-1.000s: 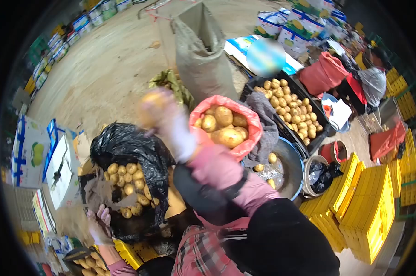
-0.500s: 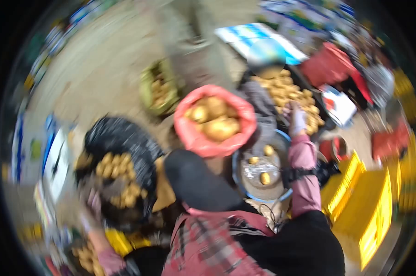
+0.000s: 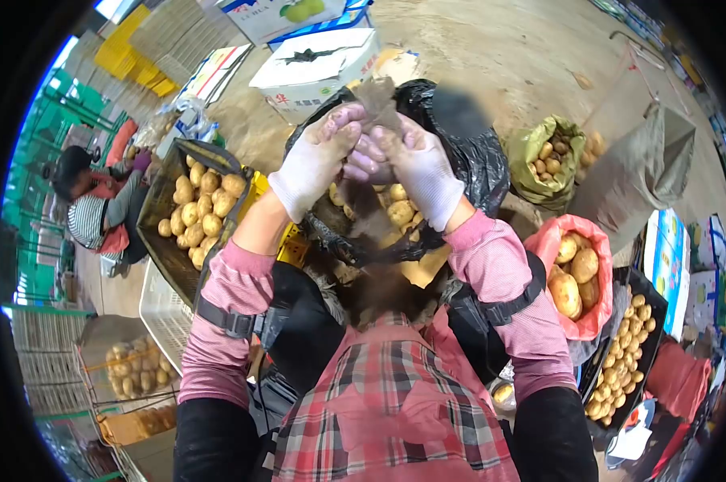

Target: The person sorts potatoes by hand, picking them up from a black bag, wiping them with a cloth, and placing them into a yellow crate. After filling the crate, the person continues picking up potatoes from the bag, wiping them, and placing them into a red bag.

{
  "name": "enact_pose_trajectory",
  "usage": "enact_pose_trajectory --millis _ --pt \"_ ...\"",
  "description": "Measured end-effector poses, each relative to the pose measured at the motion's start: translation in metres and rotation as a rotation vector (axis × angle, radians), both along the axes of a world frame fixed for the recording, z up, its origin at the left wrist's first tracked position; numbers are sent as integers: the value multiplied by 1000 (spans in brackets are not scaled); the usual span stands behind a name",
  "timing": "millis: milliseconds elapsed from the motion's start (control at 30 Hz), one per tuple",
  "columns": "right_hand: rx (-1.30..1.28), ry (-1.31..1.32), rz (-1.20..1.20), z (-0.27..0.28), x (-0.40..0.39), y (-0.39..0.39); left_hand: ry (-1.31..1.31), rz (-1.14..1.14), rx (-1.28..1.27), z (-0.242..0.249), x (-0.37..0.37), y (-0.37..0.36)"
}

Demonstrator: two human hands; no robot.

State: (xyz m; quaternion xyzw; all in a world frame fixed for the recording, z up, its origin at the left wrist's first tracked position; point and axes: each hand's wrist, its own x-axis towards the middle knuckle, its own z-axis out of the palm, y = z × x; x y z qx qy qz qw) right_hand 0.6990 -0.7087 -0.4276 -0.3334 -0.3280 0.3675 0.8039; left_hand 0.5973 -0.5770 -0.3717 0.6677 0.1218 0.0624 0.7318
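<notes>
Raised close together, my left hand (image 3: 321, 159) and my right hand (image 3: 418, 167) wear white gloves with purple fingers. Both have their fingers bent around a dark grey-brown cloth (image 3: 378, 103), which sticks up between them and hangs down below. Under the hands is a black plastic bag (image 3: 477, 161) lining a container of potatoes (image 3: 400, 212). The cloth and my hands cover part of those potatoes.
Left stands a dark crate (image 3: 156, 229) of potatoes, with a seated person (image 3: 110, 201) beyond. A white carton (image 3: 324, 72) is ahead. Right are a green sack (image 3: 544, 165), a red bag (image 3: 610, 265) of large potatoes and a black tray (image 3: 650, 309) of small ones.
My view has swung left. My right hand has left the tray of small potatoes and joined my left over the black bag. The cloth is now lifted between both hands.
</notes>
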Motion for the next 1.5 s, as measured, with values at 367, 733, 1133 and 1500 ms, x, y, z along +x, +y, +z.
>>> enact_pose_trajectory --millis 367,733,1133,1500 --pt "-123 -53 -784 33 47 -25 250 201 240 -128 67 95" --pt "-101 359 -672 49 54 -50 904 -194 876 -414 194 61" --pt "-153 261 -610 39 65 -41 499 -138 73 -374 201 114" --pt "-212 -44 -605 13 37 -6 -182 -148 -846 -30 28 103"
